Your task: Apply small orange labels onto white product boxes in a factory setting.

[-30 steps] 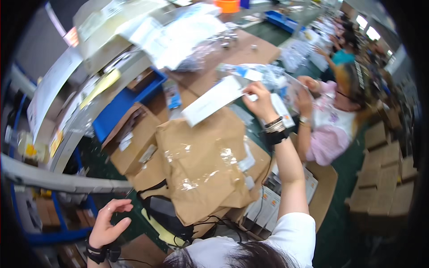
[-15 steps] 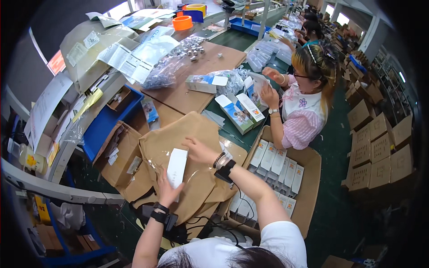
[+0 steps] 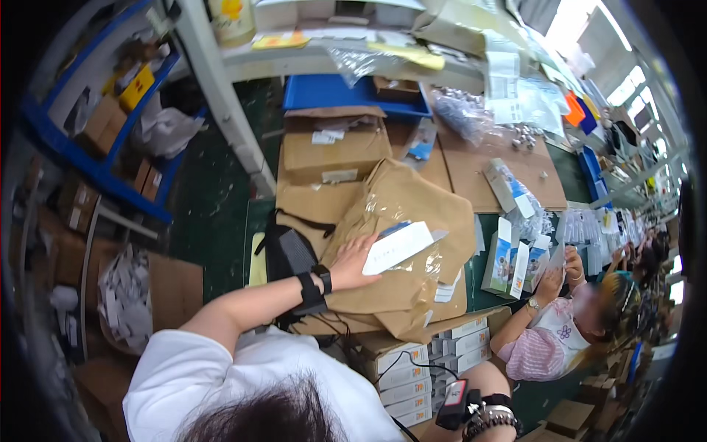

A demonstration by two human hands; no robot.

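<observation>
Holding one white box over a brown carton

Holding it with curled fingers, the person's left hand (image 3: 352, 259) grips one flat white box (image 3: 398, 247) above the brown paper-lined carton (image 3: 412, 199). Only the right wrist (image 3: 492, 416) shows, so its hand cannot be judged. An open carton (image 3: 390, 350) below holds several stacked white boxes.

green table (image 3: 574, 177), brown paper (image 3: 412, 199), small boxes (image 3: 515, 258)
</observation>
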